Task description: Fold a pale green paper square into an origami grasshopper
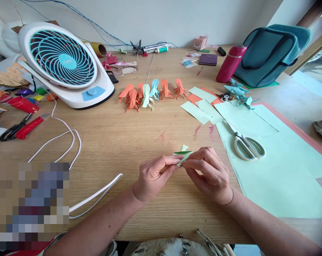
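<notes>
A small piece of folded light green paper is held between both hands above the table. My left hand pinches its left lower edge between thumb and forefinger. My right hand grips the right side with closed fingers, hiding part of the folds. Beyond the hands stands a cluster of folded paper figures in orange, pale green and blue, among them a pale green figure and an orange figure. Cut light green paper rectangles lie to their right.
Scissors rest on large green paper sheets at right. A pink bottle and teal bag stand behind. At left are a white fan, its cable and red-handled pliers. The lower-left corner is pixelated.
</notes>
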The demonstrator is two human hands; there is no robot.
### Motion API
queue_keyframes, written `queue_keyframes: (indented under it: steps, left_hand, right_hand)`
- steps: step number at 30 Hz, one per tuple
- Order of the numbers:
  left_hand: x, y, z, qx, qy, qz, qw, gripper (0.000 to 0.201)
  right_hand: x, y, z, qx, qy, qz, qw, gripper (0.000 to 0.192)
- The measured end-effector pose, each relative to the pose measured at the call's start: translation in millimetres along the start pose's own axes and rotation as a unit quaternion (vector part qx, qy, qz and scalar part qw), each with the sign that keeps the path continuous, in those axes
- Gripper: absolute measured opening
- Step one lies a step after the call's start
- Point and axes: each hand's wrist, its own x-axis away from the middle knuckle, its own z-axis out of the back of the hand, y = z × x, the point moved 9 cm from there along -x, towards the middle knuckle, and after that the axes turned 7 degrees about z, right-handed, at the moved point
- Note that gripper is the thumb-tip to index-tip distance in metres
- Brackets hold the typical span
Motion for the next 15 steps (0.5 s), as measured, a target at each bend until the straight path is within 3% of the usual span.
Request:
queue_keyframes:
  steps: [10, 15]
  left_hand:
    - [-0.7, 0.6, 0.3, -0.015, 0.003, 0.013, 1.0, 0.014]
    - [0.3, -5.9, -1.2, 0.01, 0.006, 0.061, 0.998, 0.009]
  right_hand:
    - [0.9, -0.3, -0.2, 0.005, -0.002, 0.011, 1.0, 0.034]
    - [1.8, -0.3, 0.4, 0.005, 0.007, 0.01, 1.0, 0.035]
